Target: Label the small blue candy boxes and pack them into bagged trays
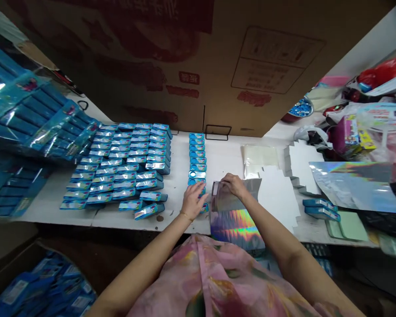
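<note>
My right hand pinches the top edge of a holographic silver bag that stands at the near edge of the white table. My left hand lies with fingers spread on the near end of a single row of small blue tins, just left of the bag's mouth. Whether it grips a tin is hidden under the fingers. Left of the row lie several overlapping rows of packaged blue tins.
A big cardboard box stands at the back of the table. Flat white cards and clear sleeves lie right of the bag, then more holographic bags, two blue tins and green pads. Blue packs fill the left.
</note>
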The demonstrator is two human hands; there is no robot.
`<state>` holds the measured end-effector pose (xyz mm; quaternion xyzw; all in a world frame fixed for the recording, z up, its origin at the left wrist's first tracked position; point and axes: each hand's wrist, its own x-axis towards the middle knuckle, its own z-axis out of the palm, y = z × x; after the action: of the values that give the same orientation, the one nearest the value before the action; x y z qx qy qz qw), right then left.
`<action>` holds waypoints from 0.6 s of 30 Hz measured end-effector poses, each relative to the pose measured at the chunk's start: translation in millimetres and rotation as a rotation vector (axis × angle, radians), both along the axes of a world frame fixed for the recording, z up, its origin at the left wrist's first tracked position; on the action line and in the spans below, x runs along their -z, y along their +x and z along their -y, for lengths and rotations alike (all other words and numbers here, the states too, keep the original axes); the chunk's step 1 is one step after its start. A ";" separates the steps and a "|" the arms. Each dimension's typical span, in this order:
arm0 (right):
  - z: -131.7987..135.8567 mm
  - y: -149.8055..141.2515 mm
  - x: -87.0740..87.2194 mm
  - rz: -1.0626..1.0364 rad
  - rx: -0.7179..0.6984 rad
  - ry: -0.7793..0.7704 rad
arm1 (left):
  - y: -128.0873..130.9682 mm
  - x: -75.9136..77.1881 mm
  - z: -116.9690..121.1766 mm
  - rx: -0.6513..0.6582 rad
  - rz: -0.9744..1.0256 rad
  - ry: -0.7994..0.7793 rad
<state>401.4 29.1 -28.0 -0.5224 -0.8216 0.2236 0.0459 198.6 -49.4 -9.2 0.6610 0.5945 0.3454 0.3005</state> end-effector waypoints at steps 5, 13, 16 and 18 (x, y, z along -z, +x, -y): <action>17.8 7.8 -33.7 -0.186 -0.121 0.275 | 40.4 4.1 -32.2 0.061 0.251 -0.143; 46.2 7.9 -24.7 -0.073 -0.198 0.589 | 51.3 13.6 -26.8 -0.175 0.698 -0.476; 52.3 8.6 -26.7 -0.058 -0.176 0.486 | 55.4 13.7 -25.8 -0.186 0.674 -0.471; 56.8 8.1 -35.9 -0.063 -0.149 0.401 | 58.3 16.2 -29.0 -0.193 0.646 -0.461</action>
<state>409.5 -27.7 8.0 -0.4333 -0.8841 0.0748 0.1580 256.9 -20.4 -25.4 0.3750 0.5907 0.4197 0.5782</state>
